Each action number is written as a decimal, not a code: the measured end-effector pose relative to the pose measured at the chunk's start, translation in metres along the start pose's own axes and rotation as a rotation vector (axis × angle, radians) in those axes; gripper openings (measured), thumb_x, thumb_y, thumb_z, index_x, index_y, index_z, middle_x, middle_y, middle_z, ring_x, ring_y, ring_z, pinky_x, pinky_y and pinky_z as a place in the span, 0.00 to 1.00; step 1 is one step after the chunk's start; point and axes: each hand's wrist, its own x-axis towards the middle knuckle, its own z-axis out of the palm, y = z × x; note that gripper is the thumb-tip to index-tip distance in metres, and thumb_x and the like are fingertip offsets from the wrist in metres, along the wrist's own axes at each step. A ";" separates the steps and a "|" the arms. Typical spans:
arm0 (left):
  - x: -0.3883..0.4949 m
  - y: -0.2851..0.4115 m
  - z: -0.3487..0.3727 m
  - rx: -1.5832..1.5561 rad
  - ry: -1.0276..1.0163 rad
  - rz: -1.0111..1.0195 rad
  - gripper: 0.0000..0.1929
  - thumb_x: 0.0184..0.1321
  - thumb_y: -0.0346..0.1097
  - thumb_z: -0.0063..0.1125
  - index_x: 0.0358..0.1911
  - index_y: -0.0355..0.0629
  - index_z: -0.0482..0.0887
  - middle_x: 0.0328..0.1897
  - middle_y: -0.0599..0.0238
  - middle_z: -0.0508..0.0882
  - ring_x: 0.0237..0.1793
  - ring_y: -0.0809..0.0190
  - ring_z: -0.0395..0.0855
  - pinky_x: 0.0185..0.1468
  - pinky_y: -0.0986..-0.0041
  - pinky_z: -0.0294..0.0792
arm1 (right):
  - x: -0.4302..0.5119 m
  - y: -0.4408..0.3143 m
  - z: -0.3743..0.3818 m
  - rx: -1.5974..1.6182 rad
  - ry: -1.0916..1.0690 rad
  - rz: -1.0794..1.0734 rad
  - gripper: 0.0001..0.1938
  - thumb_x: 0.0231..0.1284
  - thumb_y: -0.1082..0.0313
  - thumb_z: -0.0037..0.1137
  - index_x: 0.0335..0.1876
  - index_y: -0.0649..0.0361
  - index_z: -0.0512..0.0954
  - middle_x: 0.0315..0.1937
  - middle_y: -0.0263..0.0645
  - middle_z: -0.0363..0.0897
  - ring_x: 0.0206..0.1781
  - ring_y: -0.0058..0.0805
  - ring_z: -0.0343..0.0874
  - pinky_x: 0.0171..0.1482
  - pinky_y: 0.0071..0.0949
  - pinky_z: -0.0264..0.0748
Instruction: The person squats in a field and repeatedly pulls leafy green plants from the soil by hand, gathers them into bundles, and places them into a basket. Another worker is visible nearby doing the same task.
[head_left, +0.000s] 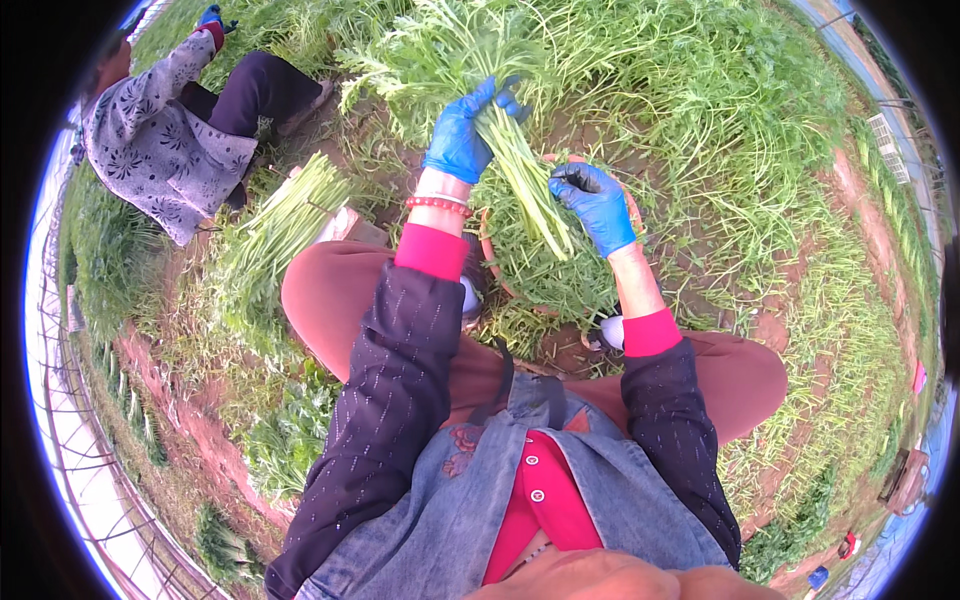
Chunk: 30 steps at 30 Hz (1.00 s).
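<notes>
My left hand (466, 135), in a blue glove, grips a bunch of leafy green stalks (525, 176) around the middle. The feathery leaves fan out away from me, and the pale cut ends point back towards my lap. Beside the stalks on the right is my right hand (596, 202), also blue-gloved, its fingers curled with thumb and fingertips close together; whether something thin is between them I cannot tell. Below both hands, between my feet, stands a round orange-rimmed basket (489, 244) heaped with loose green leaves (555, 281).
A pile of cut stalks (296, 206) lies left of my knee, by a pale block-like object (349, 227). Another person (169, 142) in a patterned top sits at the upper left. Dense standing greens (720, 97) spread ahead and right. More cut greens (292, 435) lie at left.
</notes>
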 end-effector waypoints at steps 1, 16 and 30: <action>0.001 0.002 0.000 -0.017 -0.027 -0.009 0.20 0.66 0.38 0.50 0.53 0.27 0.70 0.29 0.66 0.74 0.33 0.60 0.74 0.59 0.60 0.66 | 0.001 -0.001 -0.003 0.109 0.044 0.132 0.10 0.58 0.71 0.61 0.45 0.62 0.80 0.37 0.29 0.82 0.37 0.15 0.77 0.44 0.17 0.73; 0.003 -0.001 -0.006 0.107 0.057 -0.035 0.08 0.65 0.34 0.52 0.40 0.36 0.76 0.28 0.63 0.77 0.31 0.58 0.76 0.50 0.61 0.73 | -0.003 -0.003 -0.004 -0.171 -0.064 0.021 0.17 0.52 0.71 0.67 0.49 0.61 0.79 0.39 0.30 0.81 0.42 0.15 0.75 0.49 0.19 0.73; 0.004 0.007 -0.004 0.021 0.066 0.091 0.09 0.65 0.36 0.52 0.36 0.37 0.73 0.25 0.64 0.73 0.27 0.60 0.71 0.37 0.69 0.67 | -0.011 0.001 -0.052 -0.882 -0.306 0.424 0.16 0.58 0.63 0.61 0.47 0.66 0.79 0.38 0.37 0.84 0.41 0.20 0.79 0.49 0.22 0.73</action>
